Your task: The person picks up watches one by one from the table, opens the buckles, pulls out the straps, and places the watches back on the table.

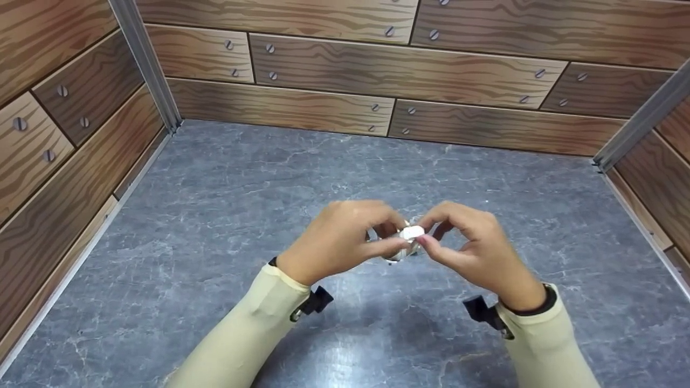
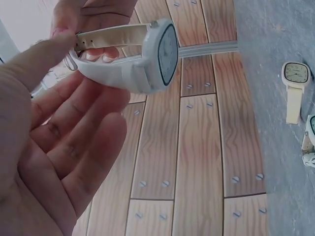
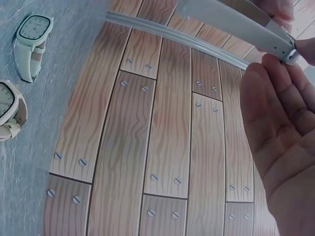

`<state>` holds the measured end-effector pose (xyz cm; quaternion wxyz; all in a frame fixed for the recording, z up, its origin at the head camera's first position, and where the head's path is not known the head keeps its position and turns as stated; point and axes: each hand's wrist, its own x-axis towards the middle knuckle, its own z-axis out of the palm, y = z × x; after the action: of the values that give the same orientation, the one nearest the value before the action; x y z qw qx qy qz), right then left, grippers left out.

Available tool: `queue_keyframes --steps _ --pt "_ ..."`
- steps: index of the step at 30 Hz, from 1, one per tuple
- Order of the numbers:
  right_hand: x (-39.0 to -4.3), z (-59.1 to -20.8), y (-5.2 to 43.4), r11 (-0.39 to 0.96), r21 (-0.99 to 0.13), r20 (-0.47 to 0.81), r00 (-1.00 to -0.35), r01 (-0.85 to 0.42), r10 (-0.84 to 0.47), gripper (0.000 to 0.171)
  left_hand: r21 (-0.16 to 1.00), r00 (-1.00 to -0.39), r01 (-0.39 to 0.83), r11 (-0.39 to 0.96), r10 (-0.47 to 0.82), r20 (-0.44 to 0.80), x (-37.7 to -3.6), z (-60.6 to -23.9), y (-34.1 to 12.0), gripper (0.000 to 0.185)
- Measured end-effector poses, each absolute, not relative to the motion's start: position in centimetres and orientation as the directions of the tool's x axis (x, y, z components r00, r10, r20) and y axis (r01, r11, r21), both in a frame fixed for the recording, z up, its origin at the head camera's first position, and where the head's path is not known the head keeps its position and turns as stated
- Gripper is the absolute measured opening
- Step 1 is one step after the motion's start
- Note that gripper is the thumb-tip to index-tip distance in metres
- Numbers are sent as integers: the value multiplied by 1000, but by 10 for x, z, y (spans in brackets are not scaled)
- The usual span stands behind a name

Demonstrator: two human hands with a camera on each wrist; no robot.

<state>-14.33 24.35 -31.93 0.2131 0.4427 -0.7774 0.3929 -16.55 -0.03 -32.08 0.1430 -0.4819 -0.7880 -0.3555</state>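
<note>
White wristwatch with a rounded-square pale face and soft plastic strap [image 2: 147,54], held up above the grey marbled surface [image 1: 215,205] between both hands. Probably light, with a floppy strap and a hard, scratchable face; best taken by the strap ends. Left hand [image 1: 337,240] pinching the strap near the buckle, right hand [image 1: 474,242] pinching the other strap end; both grips closed on it.

The setting is a staged recording enclosure, not a lived-in room. A grey marble-pattern tabletop [image 1: 226,205] is boxed on three sides by panels [image 1: 377,70] printed with cartoon wood planks and screw heads, joined at the corners by metal profiles [image 1: 145,59].
</note>
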Motion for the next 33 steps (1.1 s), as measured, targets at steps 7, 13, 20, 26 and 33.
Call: queue_keyframes --steps 7,13,20,26,33 --pt "-145 -322 242 333 -373 647 -500 -866 -576 26 236 -404 913 332 662 632 -165 -324 1 14" --pt "-146 -322 242 350 -343 679 -487 -872 -549 18 185 -362 927 327 649 669 -165 -326 4 18" --pt "-144 -319 242 333 -393 686 -514 -857 -515 11 220 -381 922 319 645 662 -163 -323 2 17" --pt "-141 -316 245 307 -457 668 -550 -835 -501 9 261 -385 923 283 650 656 -163 -321 2 16" --pt "-142 -317 245 292 -428 690 -517 -856 -506 18 296 -407 913 280 638 654 -162 -321 3 16"
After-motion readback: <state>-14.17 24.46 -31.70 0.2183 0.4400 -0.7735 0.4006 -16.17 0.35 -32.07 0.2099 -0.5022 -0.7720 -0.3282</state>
